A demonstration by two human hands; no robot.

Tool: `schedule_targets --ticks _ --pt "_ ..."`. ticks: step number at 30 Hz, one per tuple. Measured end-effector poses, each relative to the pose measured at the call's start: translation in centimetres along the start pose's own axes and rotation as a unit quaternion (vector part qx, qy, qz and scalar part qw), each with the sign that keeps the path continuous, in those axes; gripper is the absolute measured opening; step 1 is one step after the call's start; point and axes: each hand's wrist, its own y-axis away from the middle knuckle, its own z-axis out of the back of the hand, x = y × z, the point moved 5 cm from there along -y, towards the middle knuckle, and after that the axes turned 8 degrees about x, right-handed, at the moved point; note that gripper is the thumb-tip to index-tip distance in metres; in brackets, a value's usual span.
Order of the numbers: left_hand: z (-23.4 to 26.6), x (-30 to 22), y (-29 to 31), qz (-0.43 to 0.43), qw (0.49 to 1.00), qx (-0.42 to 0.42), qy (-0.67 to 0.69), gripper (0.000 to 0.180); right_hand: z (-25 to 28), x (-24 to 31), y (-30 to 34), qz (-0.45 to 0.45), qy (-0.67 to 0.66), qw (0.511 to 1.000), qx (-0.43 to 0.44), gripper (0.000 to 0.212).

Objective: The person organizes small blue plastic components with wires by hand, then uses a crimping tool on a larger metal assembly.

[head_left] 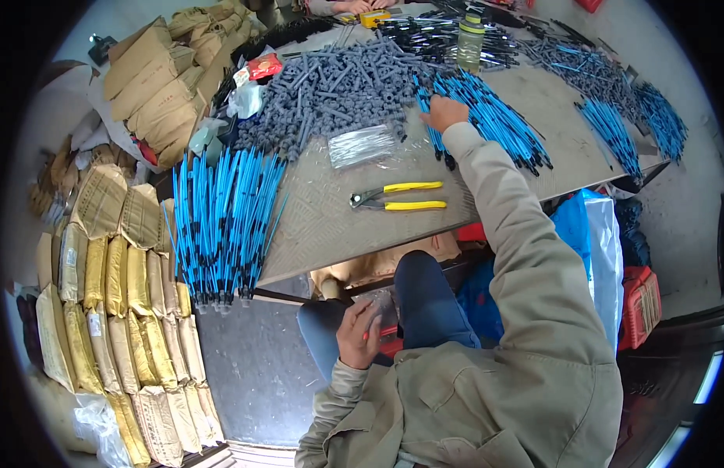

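My right hand [445, 114] reaches across the table with curled fingers on a few thin blue rods [437, 143] with black ends. They are at the left side of a larger fanned pile of blue rods [502, 121]. My left hand [359, 332] is closed above my lap. A small red bit shows between its fingers, too little to name. Yellow-handled cutting pliers [399, 196] lie on the table in front of me. Behind them is a bundle of thin silvery strips [362, 146].
A heap of grey plastic tubes [331, 90] covers the table's middle. More blue rods [225, 222] overhang its left edge. A bottle [470, 43] stands at the back, near another person's hands [366, 6]. Stacked sacks [116, 281] line the left; a red crate [639, 307] is at right.
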Motion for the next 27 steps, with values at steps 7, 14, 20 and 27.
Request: schedule_targets --ticks 7,14,20,27 --pt "-0.9 0.3 -3.4 0.048 0.994 0.068 0.064 0.016 3.8 -3.0 1.8 0.026 -0.131 0.989 -0.063 0.027" --pt "-3.2 -1.5 -12.9 0.089 0.958 0.147 0.228 0.026 9.8 -6.4 10.8 0.058 -0.652 0.745 -0.125 0.009" --pt "-3.9 -2.4 -19.0 0.034 0.933 0.063 0.354 0.045 10.1 -3.8 21.1 0.049 -0.715 0.694 -0.068 0.007" --pt "-2.5 -2.2 -17.7 0.073 0.847 -0.001 0.526 0.039 4.9 4.6 26.8 0.107 -0.726 0.644 0.218 0.01"
